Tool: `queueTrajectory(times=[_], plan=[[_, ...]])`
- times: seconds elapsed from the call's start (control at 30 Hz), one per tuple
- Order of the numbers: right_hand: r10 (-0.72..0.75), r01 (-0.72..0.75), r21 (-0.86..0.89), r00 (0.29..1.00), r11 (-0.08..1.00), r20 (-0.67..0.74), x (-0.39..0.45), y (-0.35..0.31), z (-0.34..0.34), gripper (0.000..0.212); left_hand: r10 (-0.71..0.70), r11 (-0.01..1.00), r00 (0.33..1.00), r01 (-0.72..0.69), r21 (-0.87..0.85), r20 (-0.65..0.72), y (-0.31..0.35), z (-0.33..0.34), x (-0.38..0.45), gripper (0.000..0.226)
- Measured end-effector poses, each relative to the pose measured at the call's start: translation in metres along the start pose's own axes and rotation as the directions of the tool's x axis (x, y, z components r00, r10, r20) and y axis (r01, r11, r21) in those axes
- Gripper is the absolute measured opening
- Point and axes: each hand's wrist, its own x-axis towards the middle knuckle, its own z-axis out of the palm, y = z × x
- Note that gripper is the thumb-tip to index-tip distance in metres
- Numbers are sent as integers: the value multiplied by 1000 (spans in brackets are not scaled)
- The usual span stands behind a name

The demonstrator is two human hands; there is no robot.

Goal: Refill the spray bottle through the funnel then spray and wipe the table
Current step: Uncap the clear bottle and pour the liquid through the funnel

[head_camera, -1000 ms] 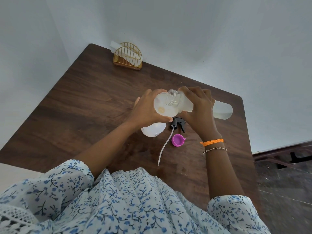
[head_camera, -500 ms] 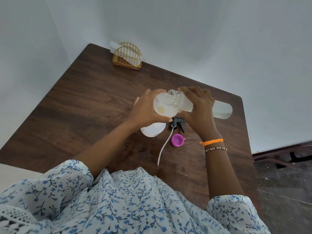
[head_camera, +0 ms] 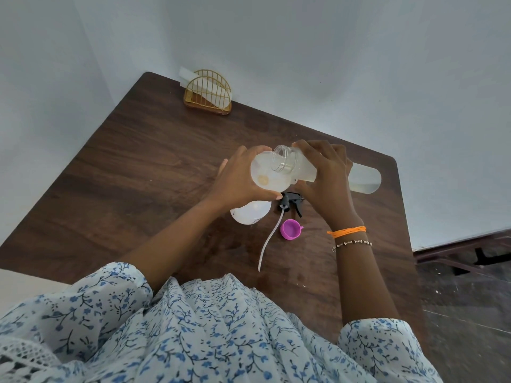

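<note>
Head view: a person pours from a clear refill bottle (head_camera: pixel 365 178) into a white funnel (head_camera: pixel 269 172) at mid-frame.

Her left hand (head_camera: pixel 237 181) curls round the funnel, which sits on the spray bottle (head_camera: pixel 250 214); her right hand (head_camera: pixel 326 178) grips the tilted refill bottle, mouth over the funnel. Just below lie the black trigger head (head_camera: pixel 290 203) and a purple cap (head_camera: pixel 291 229) on the wooden table (head_camera: pixel 132 172). A gold napkin holder (head_camera: pixel 208 92) stands upper left.
</note>
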Motion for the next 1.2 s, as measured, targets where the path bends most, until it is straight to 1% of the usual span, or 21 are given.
queueTrajectory(times=[0.4, 0.9, 1.2], plan=[[-2, 2, -21, 1000, 1000, -5, -1, 0, -1, 59, -5, 1000, 1000, 4, 20, 3, 0, 2, 1, 88], [-10, 10, -39, 1000, 999, -16, -1, -1, 0, 60, -16, 1000, 1000, 16, 4, 11, 2, 1, 1, 91], [-15, 14, -48, 1000, 999, -17, -1, -1, 1, 59, -5, 1000, 1000, 5, 20, 1, 1, 1, 1, 88]])
